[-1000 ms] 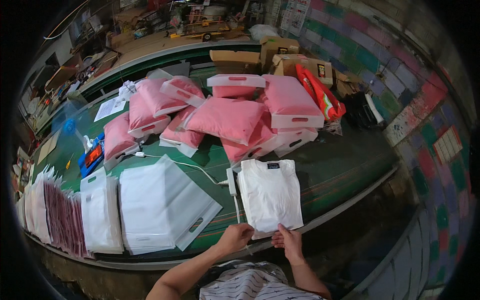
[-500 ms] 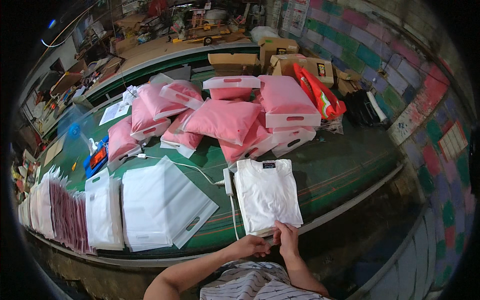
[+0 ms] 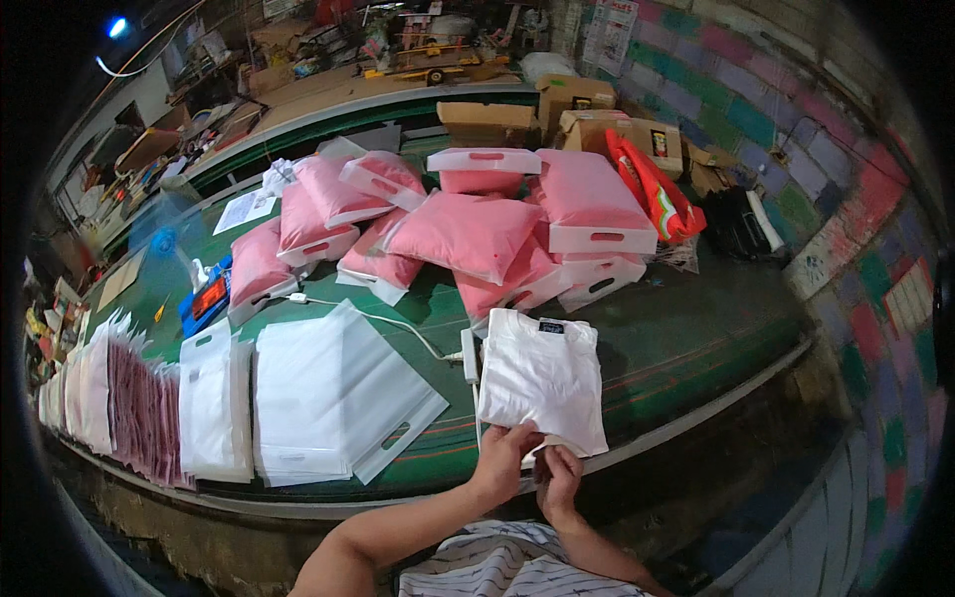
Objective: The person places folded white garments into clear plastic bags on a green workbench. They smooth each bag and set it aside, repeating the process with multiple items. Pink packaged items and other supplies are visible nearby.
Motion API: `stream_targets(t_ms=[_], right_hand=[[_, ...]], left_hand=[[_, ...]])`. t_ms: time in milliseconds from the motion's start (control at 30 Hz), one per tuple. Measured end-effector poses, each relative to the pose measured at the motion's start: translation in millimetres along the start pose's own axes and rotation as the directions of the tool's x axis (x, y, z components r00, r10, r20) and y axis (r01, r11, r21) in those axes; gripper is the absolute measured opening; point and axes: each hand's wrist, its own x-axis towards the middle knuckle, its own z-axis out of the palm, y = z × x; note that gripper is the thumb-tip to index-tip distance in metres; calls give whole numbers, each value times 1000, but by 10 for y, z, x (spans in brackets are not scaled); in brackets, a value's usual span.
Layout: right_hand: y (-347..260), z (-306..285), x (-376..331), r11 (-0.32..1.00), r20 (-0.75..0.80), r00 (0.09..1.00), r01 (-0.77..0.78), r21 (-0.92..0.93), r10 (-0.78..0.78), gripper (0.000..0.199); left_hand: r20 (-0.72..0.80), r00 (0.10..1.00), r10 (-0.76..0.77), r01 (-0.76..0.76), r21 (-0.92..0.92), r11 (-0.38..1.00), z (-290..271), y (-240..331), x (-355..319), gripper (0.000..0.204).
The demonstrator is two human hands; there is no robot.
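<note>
A folded white T-shirt [image 3: 545,383] lies near the table's front edge, its neck with a dark label pointing away from me. My left hand [image 3: 504,460] pinches the left part of its near edge, which is raised a little. Close beside it, my right hand [image 3: 560,482] is closed just below the same edge, fingers bent together. Whatever is between the right fingers is hidden. A white power strip [image 3: 470,355] stands against the shirt's left side.
Left of the shirt lie flat translucent handled bags [image 3: 308,398] and upright rows of packed bags [image 3: 139,418]. Behind, pink-filled bags [image 3: 463,234] are piled up. Cardboard boxes [image 3: 622,134] and a red bag [image 3: 647,189] are at the back right. A white cable [image 3: 398,320] crosses the green table [image 3: 686,328].
My left hand has come up onto the shirt's near edge and taken hold of it. My right hand has moved down off the shirt's front. The edge is now lifted at the left.
</note>
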Motion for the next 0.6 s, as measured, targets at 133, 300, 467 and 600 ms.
stream_targets(t_ms=[133, 300, 467, 600], right_hand=[[366, -44, 122, 827, 384, 891, 17, -561, 242, 33], [512, 346, 208, 748, 402, 848, -507, 428, 345, 69], [615, 793, 292, 449, 635, 768, -599, 663, 86, 70], [665, 1013, 216, 479, 621, 776, -587, 652, 106, 72]], left_hand=[[24, 995, -95, 96, -9, 995, -385, 367, -173, 21], [-59, 987, -149, 124, -307, 944, -1138, 949, -759, 50], [-64, 966, -250, 248, -41, 968, -1881, 1370, -980, 60], [65, 996, -57, 54, 35, 998, -2356, 1909, -752, 60]])
